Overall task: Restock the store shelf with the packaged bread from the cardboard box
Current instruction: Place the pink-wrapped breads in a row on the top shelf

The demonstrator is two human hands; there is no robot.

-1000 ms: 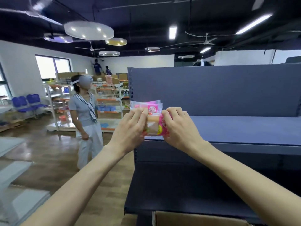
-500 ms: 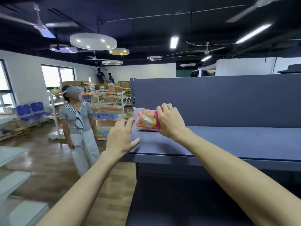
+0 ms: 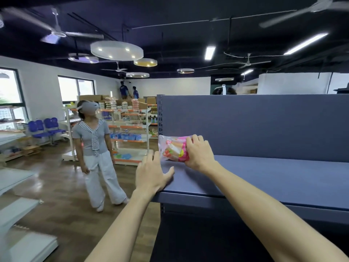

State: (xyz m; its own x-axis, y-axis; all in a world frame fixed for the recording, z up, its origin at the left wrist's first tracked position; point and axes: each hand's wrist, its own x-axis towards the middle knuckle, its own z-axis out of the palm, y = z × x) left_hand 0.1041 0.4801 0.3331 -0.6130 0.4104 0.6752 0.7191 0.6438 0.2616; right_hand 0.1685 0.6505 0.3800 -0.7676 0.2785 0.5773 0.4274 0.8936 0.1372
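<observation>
Dark ceiling with round lamps and fans is hanging over a store floor of brown wood planks, and a blue-grey shelf unit (image 3: 264, 178) with a tall back panel is filling the right half of the head view. On the far left corner of that shelf, a pink-and-clear bread package (image 3: 172, 148) is standing against the back panel, its lower edge resting on the shelf board. The right hand (image 3: 199, 152) is gripping the package's right end, fingers curling over its top. The left hand (image 3: 152, 173) is lying flat at the shelf's left front corner, fingers spread and relaxed, just below the package and not touching it. Beyond the shelf end, a person in a grey top and white trousers (image 3: 94, 148) is standing on the wood floor, in front of stocked white-and-orange shelves (image 3: 130, 129) and blue chairs (image 3: 46, 126).
</observation>
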